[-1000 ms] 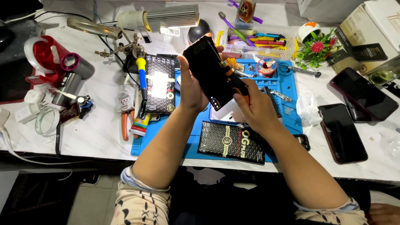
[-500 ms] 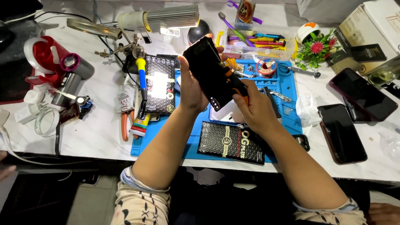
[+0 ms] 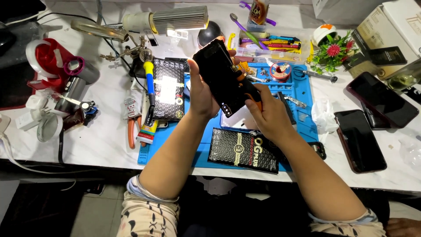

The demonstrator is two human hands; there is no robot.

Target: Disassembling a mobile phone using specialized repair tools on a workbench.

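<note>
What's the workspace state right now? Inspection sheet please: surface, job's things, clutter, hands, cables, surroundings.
Surface: white table with blue work mat on it.
Job's things: black phone, held tilted above the mat; orange-handled tool against its edge.
Clutter: two black patterned boxes, soldering iron, solder spool, two dark phones, red-handled pliers.
Hands: left hand grips the phone; right hand holds the tool.
Cables: white cable at the left table edge.
Surroundings: flowers, cardboard boxes, lamp.
</note>
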